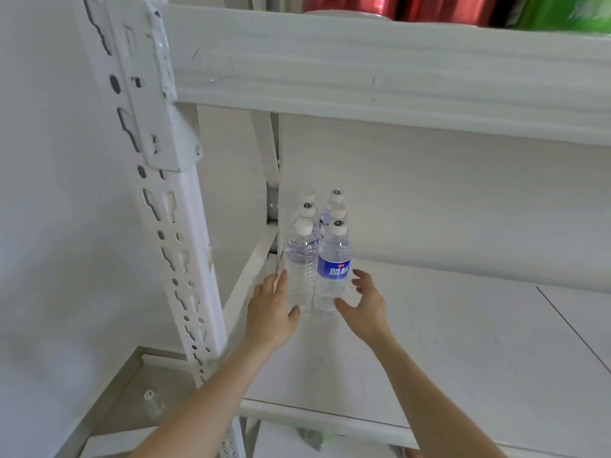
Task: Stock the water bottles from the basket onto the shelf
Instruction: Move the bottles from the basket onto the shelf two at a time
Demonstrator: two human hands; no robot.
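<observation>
Several clear water bottles with white caps stand in two rows at the back left corner of the white shelf (463, 342). The front left bottle (300, 269) has no label showing; the front right bottle (333, 276) carries a blue label. My left hand (272, 312) lies against the left side of the front left bottle, fingers straight and thumb near its base. My right hand (365, 304) hovers just right of the labelled bottle, fingers spread and loosely curved, holding nothing. The basket is out of view.
A white perforated upright post (172, 226) stands at the left front of the rack. The shelf board above (380, 71) hangs low, with red and green packages (446, 8) on it. The shelf surface stretches bare to the right of the bottles. Floor shows at the lower left.
</observation>
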